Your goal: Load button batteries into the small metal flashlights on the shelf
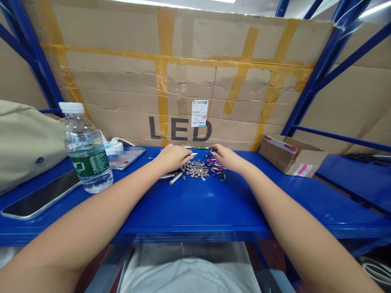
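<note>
My left hand [174,158] is closed, its fingertips pinching a slim silver-white pen-like piece [193,154]. Below its palm lie several silver tubes [176,178], partly covered by the hand. A pile of small round coin-like metal discs [197,169] spreads between my two hands. To the right of the discs is a heap of red, purple and green carabiners [216,166]. My right hand [225,156] is above that heap, fingers drawn together at a small dark thing too small to name. Behind the discs a green pen-like stick [203,148] lies near the cardboard.
On the left stand a water bottle [88,154], a phone [42,195], a tablet-like device [130,158] and a beige bag [27,142]. A small open carton [290,156] sits at right on the blue table [195,211]. A large cardboard sheet [122,89] closes off the back.
</note>
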{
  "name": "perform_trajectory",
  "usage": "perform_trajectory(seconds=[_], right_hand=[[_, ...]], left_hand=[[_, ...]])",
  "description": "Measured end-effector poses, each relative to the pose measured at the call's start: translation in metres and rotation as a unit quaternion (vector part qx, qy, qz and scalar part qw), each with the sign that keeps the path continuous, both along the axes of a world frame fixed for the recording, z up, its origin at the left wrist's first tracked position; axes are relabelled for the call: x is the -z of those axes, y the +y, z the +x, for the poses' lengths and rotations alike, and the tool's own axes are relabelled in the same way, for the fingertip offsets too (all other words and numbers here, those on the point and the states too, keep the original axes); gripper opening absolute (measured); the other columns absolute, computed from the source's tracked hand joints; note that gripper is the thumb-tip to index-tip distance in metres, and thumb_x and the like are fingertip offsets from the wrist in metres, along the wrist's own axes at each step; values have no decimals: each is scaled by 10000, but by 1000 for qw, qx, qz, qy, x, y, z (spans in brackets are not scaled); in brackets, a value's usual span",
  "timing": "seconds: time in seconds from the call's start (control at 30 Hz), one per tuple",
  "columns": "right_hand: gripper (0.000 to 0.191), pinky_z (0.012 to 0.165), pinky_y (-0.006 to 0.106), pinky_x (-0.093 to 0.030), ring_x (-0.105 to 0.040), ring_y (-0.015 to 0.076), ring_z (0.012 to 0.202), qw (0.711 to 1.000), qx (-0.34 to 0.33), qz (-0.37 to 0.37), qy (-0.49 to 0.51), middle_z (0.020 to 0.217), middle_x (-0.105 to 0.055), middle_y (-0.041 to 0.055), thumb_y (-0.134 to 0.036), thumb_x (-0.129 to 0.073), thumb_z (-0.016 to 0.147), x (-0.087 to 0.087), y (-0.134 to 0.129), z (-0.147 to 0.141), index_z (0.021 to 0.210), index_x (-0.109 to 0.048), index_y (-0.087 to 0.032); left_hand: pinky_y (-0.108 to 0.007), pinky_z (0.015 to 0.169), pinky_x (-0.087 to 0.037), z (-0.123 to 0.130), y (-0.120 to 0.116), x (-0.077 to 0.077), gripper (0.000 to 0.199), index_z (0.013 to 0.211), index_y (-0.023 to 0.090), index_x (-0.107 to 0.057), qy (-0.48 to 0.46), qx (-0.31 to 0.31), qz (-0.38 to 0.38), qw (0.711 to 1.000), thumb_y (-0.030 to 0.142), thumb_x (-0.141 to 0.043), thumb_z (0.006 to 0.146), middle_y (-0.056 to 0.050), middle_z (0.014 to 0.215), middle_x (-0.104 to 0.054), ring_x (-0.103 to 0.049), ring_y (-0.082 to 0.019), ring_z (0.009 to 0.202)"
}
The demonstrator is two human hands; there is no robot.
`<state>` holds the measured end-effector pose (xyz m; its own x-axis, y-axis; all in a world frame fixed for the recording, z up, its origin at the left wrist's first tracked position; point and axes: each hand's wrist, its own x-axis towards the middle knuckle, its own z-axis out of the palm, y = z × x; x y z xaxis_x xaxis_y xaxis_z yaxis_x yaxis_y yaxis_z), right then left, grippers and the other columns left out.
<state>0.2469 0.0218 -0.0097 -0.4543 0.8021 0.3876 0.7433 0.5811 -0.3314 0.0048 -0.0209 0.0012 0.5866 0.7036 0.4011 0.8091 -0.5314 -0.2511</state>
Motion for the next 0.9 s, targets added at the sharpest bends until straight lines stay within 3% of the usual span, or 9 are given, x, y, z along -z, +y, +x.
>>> perform_trajectory(seconds=[0.17, 0.33, 0.43, 0.53, 0.6, 0.63, 0.73, 0.8, 0.9], right_hand=[[267, 974, 387, -452, -620, 246, 1092, 989, -34, -98, -108, 1215, -657, 125, -181, -432, 933, 8, 10, 17, 1110, -631, -178], [283, 956, 355, -453, -608, 249, 1118, 989, -1, -91, -120, 1263, -632, 139, -248, -429, 950, 10, 13, 17, 1146, -615, -164], [282, 928, 376, -451, -609, 283, 1103, 986, 52, -80, -136, 1243, -635, 166, -278, -458, 941, 7, 11, 17, 1141, -610, -151], [237, 861, 369, -451, -623, 279, 1016, 992, 75, -36, -95, 1117, -678, 156, -294, -477, 931, 1, 4, 12, 1038, -635, -155], [278, 773, 328, -456, -624, 225, 868, 999, 37, -31, -9, 935, -690, 110, -352, -441, 950, -2, -3, 3, 905, -643, -165], [331, 695, 298, -452, -602, 186, 751, 997, 16, -65, 48, 815, -665, 76, -383, -410, 962, -3, -8, -2, 847, -636, -171], [427, 440, 235, -307, -348, 105, 426, 955, -48, -241, 168, 490, -397, -44, -424, -317, 986, -5, -23, -18, 766, -590, -178], [362, 390, 214, -207, -244, 82, 387, 913, -88, -329, 226, 470, -316, -77, -395, -342, 983, -3, -31, -27, 765, -542, -187], [262, 375, 197, -144, -199, 64, 378, 866, -126, -392, 285, 482, -307, -91, -321, -389, 967, -1, -36, -33, 753, -479, -199]], left_hand=[[-275, 657, -380, -2, 1, 0, 343, 996, 191, -686, 5, -12, -35, 999, 390, -408, 978, -70, 958, -724, -658, -211, 897], [-269, 657, -374, -1, 0, -1, 351, 991, 199, -691, 8, -19, -44, 999, 393, -399, 981, -62, 971, -728, -657, -206, 916], [-265, 663, -379, -1, 1, 1, 334, 1001, 202, -690, 8, -12, -37, 999, 384, -412, 975, -57, 970, -729, -658, -202, 922], [-265, 686, -396, 0, 2, 4, 289, 1025, 206, -682, -8, 8, -21, 1000, 367, -451, 962, -53, 986, -727, -658, -196, 924], [-267, 714, -406, 1, 2, 6, 265, 1052, 211, -670, -30, 33, -1, 999, 361, -473, 958, -46, 1003, -723, -654, -187, 932], [-268, 727, -408, 2, 3, 7, 256, 1066, 211, -663, -40, 47, 14, 998, 358, -483, 957, -44, 1008, -720, -651, -183, 936], [-272, 732, -395, 3, 3, 10, 233, 1088, 208, -649, -52, 81, 71, 993, 340, -511, 953, -43, 983, -708, -642, -176, 925], [-276, 714, -375, 3, 4, 12, 229, 1083, 207, -649, -42, 94, 108, 989, 340, -513, 955, -43, 944, -697, -636, -176, 898], [-279, 687, -344, 3, 5, 14, 241, 1083, 213, -650, -26, 103, 144, 984, 349, -487, 968, -44, 910, -685, -623, -171, 854]])
